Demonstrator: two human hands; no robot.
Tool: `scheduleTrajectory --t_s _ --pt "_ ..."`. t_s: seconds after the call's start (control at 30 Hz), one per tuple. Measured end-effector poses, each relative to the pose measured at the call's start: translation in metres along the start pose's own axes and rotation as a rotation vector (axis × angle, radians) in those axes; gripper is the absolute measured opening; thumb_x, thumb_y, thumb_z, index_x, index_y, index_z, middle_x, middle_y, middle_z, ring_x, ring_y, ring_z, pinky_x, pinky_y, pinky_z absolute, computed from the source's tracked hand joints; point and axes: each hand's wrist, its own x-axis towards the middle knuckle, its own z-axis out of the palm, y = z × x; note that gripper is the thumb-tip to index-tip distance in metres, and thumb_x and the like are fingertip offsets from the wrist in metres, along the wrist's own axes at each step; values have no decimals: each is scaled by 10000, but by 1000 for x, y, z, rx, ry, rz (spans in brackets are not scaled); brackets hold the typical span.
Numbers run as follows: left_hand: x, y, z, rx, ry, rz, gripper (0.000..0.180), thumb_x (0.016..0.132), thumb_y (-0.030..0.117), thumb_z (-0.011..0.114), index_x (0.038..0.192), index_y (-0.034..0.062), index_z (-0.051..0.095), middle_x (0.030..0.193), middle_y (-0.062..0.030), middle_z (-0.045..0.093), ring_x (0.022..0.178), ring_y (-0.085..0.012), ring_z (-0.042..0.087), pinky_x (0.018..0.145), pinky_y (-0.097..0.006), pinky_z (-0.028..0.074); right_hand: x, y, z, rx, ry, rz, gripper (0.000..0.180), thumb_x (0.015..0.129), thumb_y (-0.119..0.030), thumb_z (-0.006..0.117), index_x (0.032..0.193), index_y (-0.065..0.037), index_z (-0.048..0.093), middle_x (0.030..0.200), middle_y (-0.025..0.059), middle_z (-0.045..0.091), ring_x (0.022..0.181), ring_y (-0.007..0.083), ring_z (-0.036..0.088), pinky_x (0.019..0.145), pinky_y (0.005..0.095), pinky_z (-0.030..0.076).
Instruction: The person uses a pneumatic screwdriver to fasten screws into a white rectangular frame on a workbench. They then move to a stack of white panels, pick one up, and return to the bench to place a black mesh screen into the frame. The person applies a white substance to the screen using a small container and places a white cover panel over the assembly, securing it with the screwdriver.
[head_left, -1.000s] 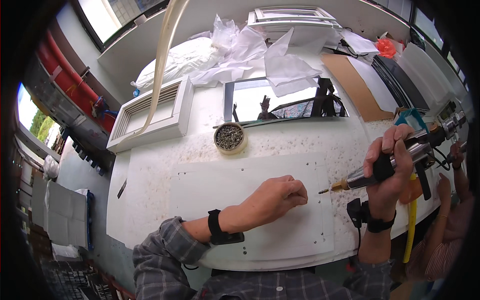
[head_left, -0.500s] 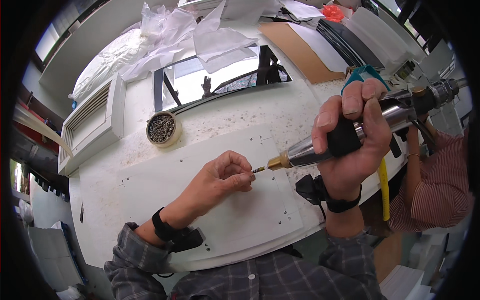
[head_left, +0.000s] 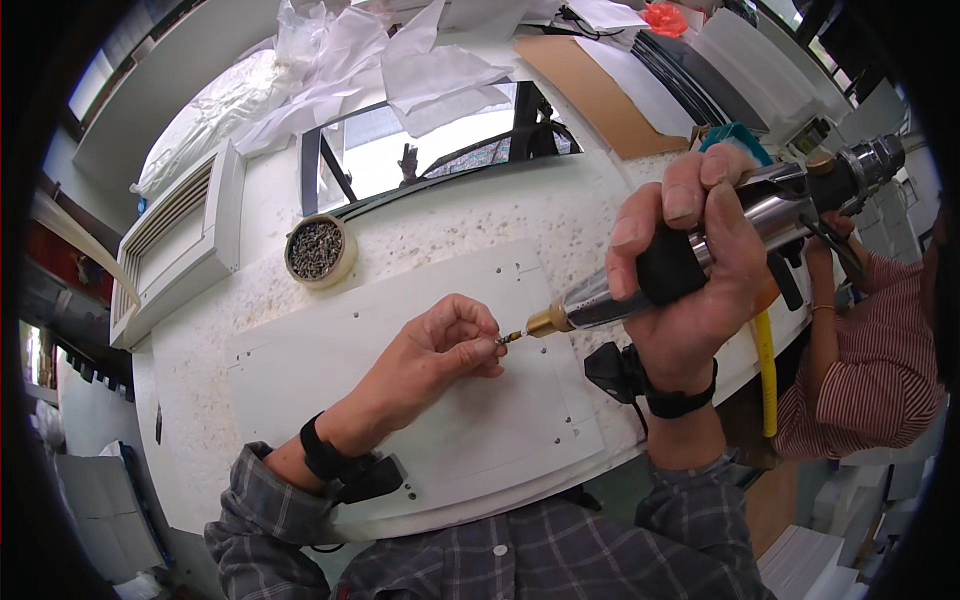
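My right hand is closed round a chrome power screwdriver with a black grip and a brass nose, held tilted with its bit toward the left. At the bit's tip, my left hand pinches a small screw, mostly hidden by thumb and fingertips. Below both hands lies a white panel with small dark screws or holes along its edges. A round tub heaped with small metal screws stands beyond my left hand.
A mirror-like glass panel lies behind the white panel, under crumpled white wrapping. A white slatted frame sits at left. Cardboard and stacked dark sheets lie far right. At right, a person in a striped shirt stands near a yellow hose.
The view has shifted slightly. Both hands and the screwdriver appear a little further left, with the bit still at my left fingertips. My left hand keeps its pinch.
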Motion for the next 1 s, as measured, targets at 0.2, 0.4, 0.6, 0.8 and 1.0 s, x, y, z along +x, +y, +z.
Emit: scheduleTrajectory --t_s 0.2,0.4,0.6,0.8,1.0 --pt "1 -3 -2 -10 -11 15 136 1049 109 640 1165 86 572 1099 -23 646 1063 -114 654 975 -308 572 1 2 -4 -21 -28 -11 148 1104 -239 446 1146 -98 429 953 45 507 745 203 640 443 303 547" --pt "0 -1 1 -7 -5 11 154 1042 112 655 1170 91 573 1098 -21 649 1053 -111 656 976 -305 571 -1 4 -5 -3 -16 -14 156 1106 -245 447 1151 -96 439 953 47 517 756 209 648 444 310 554" --pt "0 -3 2 22 31 39 155 1031 91 659 1168 84 586 1072 -10 661 1034 -110 658 959 -293 561 0 3 -1 -10 5 18 165 1104 -246 454 1148 -86 457 926 47 526 735 221 673 443 306 547" --pt "14 12 19 577 206 239 171 1003 32 652 1163 46 594 1092 -49 711 972 -118 671 889 -281 548 22 9 8 -191 -44 30 177 1068 -218 512 1130 -55 481 901 55 578 767 250 750 487 299 563" --pt "40 18 17 817 249 284 205 984 18 633 1182 21 581 1085 -92 741 955 -131 685 868 -270 535 36 31 13 -278 -41 21 178 1002 -211 629 957 -39 618 818 45 627 758 246 774 507 304 586"
